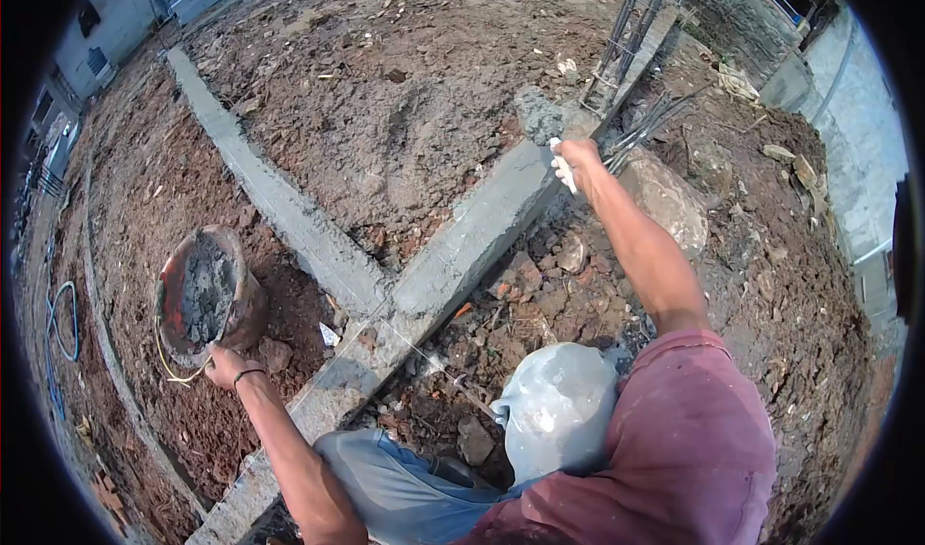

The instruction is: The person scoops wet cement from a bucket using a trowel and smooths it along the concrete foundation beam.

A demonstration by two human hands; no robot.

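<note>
My right hand (578, 157) is stretched forward and closed round the pale handle of a trowel (565, 173). Wet grey mortar (540, 114) lies at the trowel's far end and hides most of its blade, just above a concrete beam (472, 232). At the left, my left hand (229, 365) is closed on the near rim of a worn bucket (252, 299). The bucket tilts toward the left, and more grey mortar (207, 290) sits inside it. A thin yellowish cord or handle (166, 360) hangs from its rim beside my fingers.
Upright rebar (631, 39) rises from the beam's far end. A second concrete beam (279, 208) joins from the upper left. Close to my legs is a grey, rounded sack-like object (561, 410). A large rock (665, 203) and rubble lie right of the beam.
</note>
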